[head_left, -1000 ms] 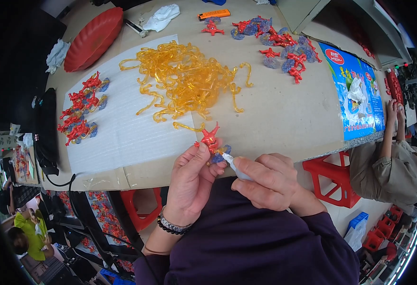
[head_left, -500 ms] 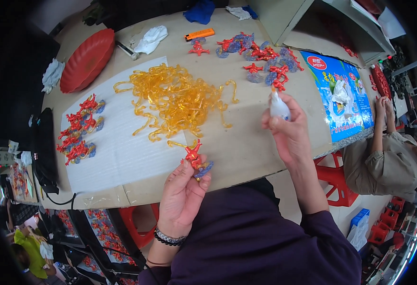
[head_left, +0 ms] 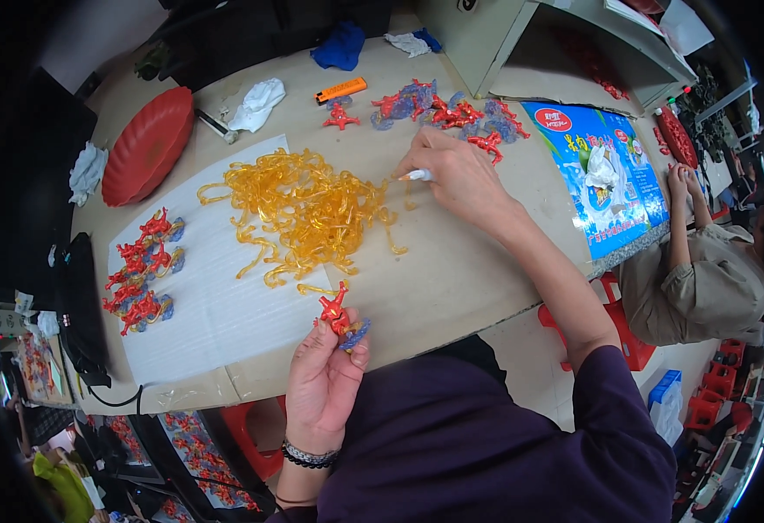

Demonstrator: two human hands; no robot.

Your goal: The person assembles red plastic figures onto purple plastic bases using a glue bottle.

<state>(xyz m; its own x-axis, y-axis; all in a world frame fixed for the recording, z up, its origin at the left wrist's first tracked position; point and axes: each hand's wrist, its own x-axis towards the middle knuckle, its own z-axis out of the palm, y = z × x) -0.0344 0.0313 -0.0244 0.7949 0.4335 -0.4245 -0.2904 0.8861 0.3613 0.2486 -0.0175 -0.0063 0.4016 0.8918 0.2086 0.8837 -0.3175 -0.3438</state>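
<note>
My left hand [head_left: 328,383] is closed at the table's near edge, its thumb and fingers pinching a red toy figure [head_left: 333,310] on a translucent purple-blue base [head_left: 355,335]. A yellow piece extends from the figure's upper left. My right hand [head_left: 465,174] reaches over the table, closed around a small white squeeze bottle [head_left: 419,175], mostly hidden in the palm. Its fingertips are at the right fringe of a heap of translucent yellow curled strands [head_left: 312,209]; whether they pinch a strand, I cannot tell.
Finished-looking red figures [head_left: 142,275] stand on the white sheet [head_left: 199,331] at left; more figures [head_left: 452,113] lie at the back. Around them are a red dish [head_left: 148,148], an orange lighter-shaped item [head_left: 341,91], a white cloth [head_left: 258,105] and a blue printed sheet [head_left: 595,174]. Another person [head_left: 696,279] sits at right.
My right hand has swung left from above the near table to the edge of the yellow heap, its bottle tipped over from upright. My left hand keeps its hold on the figure.
</note>
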